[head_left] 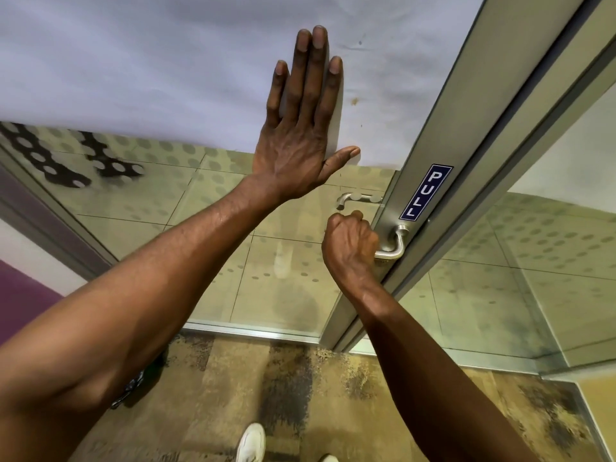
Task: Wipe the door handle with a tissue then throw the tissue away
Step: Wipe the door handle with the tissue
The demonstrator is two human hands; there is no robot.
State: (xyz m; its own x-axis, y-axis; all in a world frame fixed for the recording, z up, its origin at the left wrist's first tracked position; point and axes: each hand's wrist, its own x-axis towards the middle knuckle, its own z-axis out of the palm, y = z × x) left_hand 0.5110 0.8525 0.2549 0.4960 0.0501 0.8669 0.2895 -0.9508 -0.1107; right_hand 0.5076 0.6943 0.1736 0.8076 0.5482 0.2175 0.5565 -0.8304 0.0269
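A brushed-metal lever door handle (395, 246) sticks out from the grey metal door frame (443, 135), just below a blue PULL sign (425, 191). My right hand (350, 243) is closed in a fist around the handle's free end. No tissue shows; I cannot tell whether one is inside the fist. My left hand (301, 128) lies flat with fingers spread against the glass door, on its white frosted band (150, 55). A second handle (355, 199) shows through the glass on the far side.
The glass door (233, 261) fills the view ahead, with a tiled dotted floor behind it. A glass side panel (533, 278) stands to the right of the frame. Patterned carpet (333, 395) lies underfoot, and a white shoe (251, 443) shows at the bottom edge.
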